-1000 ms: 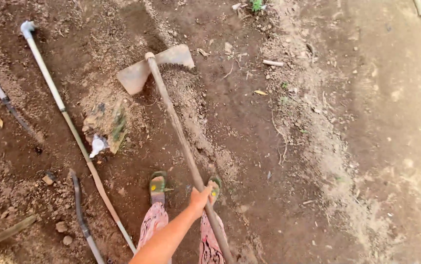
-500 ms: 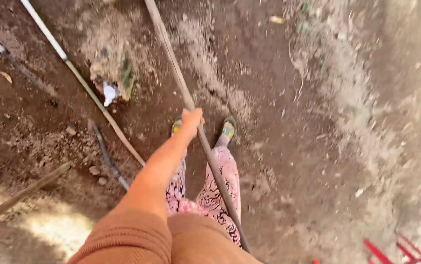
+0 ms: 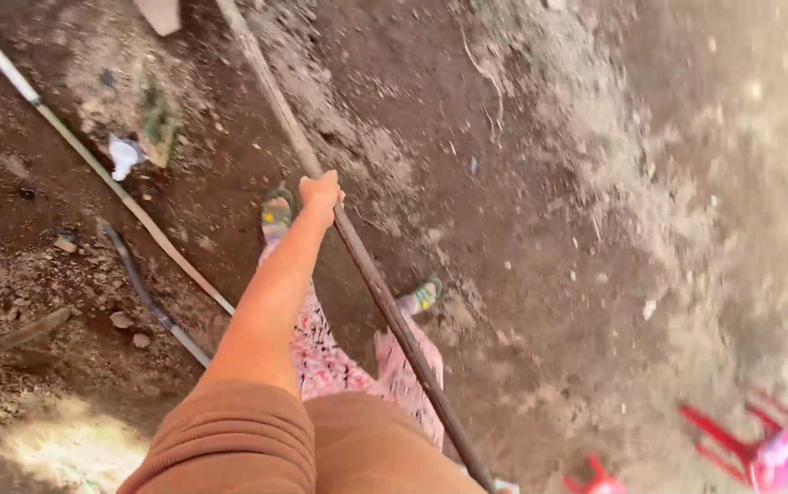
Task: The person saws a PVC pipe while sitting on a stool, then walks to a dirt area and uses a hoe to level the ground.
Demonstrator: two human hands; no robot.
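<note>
Left hand [image 3: 321,192] closed around long wooden handle [image 3: 367,274] of a hoe, arm stretched out from a brown sleeve [image 3: 229,444]. Handle runs slanted over bare soil [image 3: 522,229], its blade [image 3: 161,14] at the top edge. Right hand out of view. Sandalled feet just beside the handle. White pipe [image 3: 83,151] lies left, red plastic object [image 3: 769,448] bottom right corner.

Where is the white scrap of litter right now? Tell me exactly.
In the head view the white scrap lies on the soil at upper left, just right of the long pale pole and left of the hoe handle gripped by the left hand.
</note>
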